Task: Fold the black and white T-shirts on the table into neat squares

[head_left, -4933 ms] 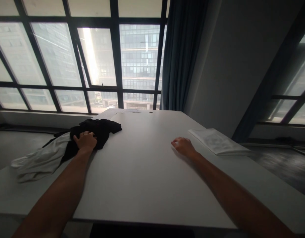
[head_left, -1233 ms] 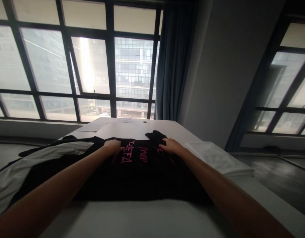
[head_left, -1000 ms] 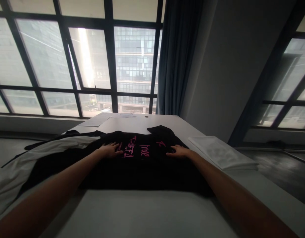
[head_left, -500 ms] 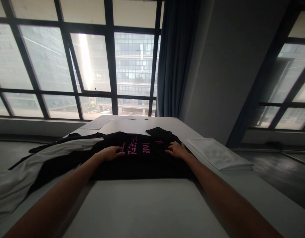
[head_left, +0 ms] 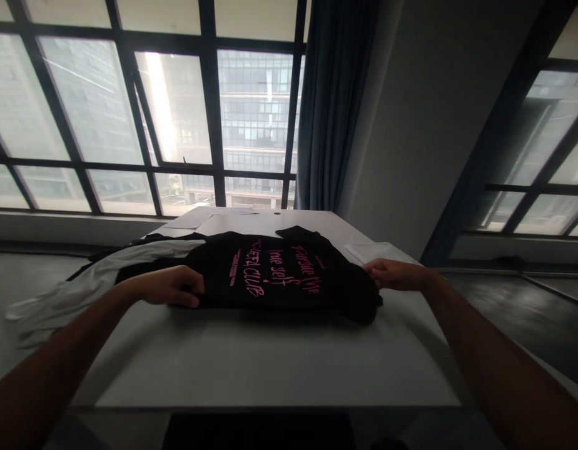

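A black shirt (head_left: 289, 275) with pink lettering lies across the white table (head_left: 279, 362), its near edge raised a little off the surface. My left hand (head_left: 176, 286) pinches the shirt's near left corner, fingers closed. At the right side, my right hand (head_left: 387, 274) grips the shirt's edge between thumb and fingers. White cloth (head_left: 139, 256) and more dark cloth lie to the left, partly under or beside the shirt. Beyond the shirt sits a small folded black piece (head_left: 297, 232).
Folded white cloth (head_left: 380, 251) lies on the table's right side, behind my right hand. Sheets of paper (head_left: 190, 217) are at the far left end of the table. Windows and a blue curtain (head_left: 329, 112) stand behind. A dark object shows below the near table edge.
Both hands have moved apart from the shirt's printed middle to its left and right edges and closed on it. More lettering now shows, and the view has shifted slightly.
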The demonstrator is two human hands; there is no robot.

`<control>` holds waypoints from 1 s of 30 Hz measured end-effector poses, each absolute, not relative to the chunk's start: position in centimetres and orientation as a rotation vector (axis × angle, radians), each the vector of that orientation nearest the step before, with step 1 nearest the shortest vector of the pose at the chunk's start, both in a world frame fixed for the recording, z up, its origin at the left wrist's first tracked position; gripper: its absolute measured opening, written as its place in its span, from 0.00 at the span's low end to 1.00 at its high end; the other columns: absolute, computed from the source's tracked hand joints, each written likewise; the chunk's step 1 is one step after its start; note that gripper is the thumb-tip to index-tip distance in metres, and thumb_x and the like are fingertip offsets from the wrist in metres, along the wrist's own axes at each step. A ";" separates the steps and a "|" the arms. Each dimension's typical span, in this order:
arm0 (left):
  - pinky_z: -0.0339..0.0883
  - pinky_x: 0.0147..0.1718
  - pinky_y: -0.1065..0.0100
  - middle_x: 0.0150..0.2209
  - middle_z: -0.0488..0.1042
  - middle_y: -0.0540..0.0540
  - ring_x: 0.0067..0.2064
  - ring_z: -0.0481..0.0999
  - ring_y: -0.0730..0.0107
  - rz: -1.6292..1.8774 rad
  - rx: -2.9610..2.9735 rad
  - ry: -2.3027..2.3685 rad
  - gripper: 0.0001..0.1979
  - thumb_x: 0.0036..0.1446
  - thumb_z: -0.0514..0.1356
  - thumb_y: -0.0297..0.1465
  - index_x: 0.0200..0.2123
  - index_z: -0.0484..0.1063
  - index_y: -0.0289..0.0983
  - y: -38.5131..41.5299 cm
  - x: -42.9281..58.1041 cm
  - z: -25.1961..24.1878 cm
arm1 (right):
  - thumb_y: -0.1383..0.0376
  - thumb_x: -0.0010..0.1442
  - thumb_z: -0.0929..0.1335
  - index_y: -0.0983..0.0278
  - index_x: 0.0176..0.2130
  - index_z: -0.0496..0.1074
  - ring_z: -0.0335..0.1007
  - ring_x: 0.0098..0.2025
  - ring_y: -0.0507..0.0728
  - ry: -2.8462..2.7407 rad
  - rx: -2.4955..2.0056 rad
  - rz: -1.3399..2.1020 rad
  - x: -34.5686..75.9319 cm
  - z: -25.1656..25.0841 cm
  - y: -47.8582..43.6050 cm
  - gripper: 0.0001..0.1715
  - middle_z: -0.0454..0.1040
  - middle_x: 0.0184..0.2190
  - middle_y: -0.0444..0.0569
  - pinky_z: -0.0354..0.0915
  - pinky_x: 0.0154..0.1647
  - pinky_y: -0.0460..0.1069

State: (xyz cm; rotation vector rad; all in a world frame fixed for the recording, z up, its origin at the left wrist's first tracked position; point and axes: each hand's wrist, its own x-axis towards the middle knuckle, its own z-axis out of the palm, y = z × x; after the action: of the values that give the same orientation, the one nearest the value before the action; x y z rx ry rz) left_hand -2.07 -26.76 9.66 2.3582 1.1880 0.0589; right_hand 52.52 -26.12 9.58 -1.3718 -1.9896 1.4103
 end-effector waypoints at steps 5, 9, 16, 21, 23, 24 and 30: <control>0.71 0.40 0.67 0.40 0.81 0.46 0.42 0.79 0.59 -0.088 2.067 1.122 0.25 0.48 0.64 0.53 0.40 0.76 0.39 -28.3 -1.0 9.8 | 0.36 0.48 0.71 0.67 0.42 0.75 0.77 0.36 0.59 -1.993 -1.609 1.389 52.9 9.5 -27.1 0.40 0.78 0.40 0.58 0.72 0.40 0.53; 0.71 0.35 0.66 0.34 0.80 0.44 0.35 0.80 0.61 -0.020 2.183 1.369 0.24 0.51 0.58 0.54 0.33 0.75 0.37 -25.8 -1.4 8.5 | 0.39 0.51 0.71 0.69 0.30 0.73 0.76 0.29 0.58 -1.885 -2.177 1.049 53.5 7.1 -25.3 0.34 0.77 0.31 0.59 0.70 0.28 0.49; 0.63 0.20 0.68 0.18 0.72 0.48 0.20 0.70 0.66 -0.448 1.958 1.619 0.14 0.38 0.67 0.42 0.23 0.72 0.39 -25.6 -5.4 6.0 | 0.34 0.57 0.61 0.66 0.26 0.69 0.75 0.23 0.59 -1.767 -2.470 1.101 55.2 4.4 -25.9 0.39 0.75 0.23 0.59 0.68 0.21 0.49; 0.68 0.27 0.63 0.20 0.74 0.43 0.24 0.73 0.61 -0.476 2.107 1.718 0.21 0.45 0.62 0.49 0.15 0.71 0.38 -26.9 -6.3 7.0 | 0.30 0.50 0.63 0.65 0.31 0.69 0.76 0.27 0.60 -1.839 -2.265 1.352 53.6 5.3 -28.4 0.41 0.76 0.27 0.57 0.70 0.25 0.50; 0.70 0.33 0.60 0.26 0.78 0.42 0.31 0.77 0.54 -0.327 2.264 1.870 0.21 0.49 0.59 0.51 0.21 0.77 0.39 -26.9 -6.1 7.1 | 0.32 0.48 0.68 0.64 0.37 0.68 0.76 0.31 0.59 -1.814 -2.034 1.404 52.5 5.2 -29.3 0.40 0.76 0.29 0.53 0.71 0.30 0.50; 0.71 0.38 0.58 0.32 0.80 0.41 0.36 0.79 0.51 -0.237 2.350 1.894 0.21 0.50 0.59 0.50 0.28 0.80 0.39 -26.8 -6.1 6.9 | 0.35 0.47 0.71 0.63 0.41 0.67 0.76 0.33 0.58 -1.779 -1.908 1.409 52.0 4.9 -29.8 0.38 0.75 0.30 0.51 0.72 0.32 0.50; 0.54 0.64 0.57 0.69 0.54 0.41 0.67 0.58 0.51 -0.061 2.491 1.548 0.40 0.52 0.60 0.50 0.65 0.61 0.41 -26.7 -7.6 2.5 | 0.56 0.42 0.78 0.58 0.51 0.61 0.71 0.32 0.52 -1.529 -1.602 1.449 52.3 4.0 -31.7 0.41 0.71 0.35 0.44 0.67 0.30 0.46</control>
State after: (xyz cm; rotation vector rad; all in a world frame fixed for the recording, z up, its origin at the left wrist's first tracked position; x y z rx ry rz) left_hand -7.55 -26.74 2.48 2.4911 1.5478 -0.0614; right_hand 52.27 -31.66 4.03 -1.6022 -1.5287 1.4494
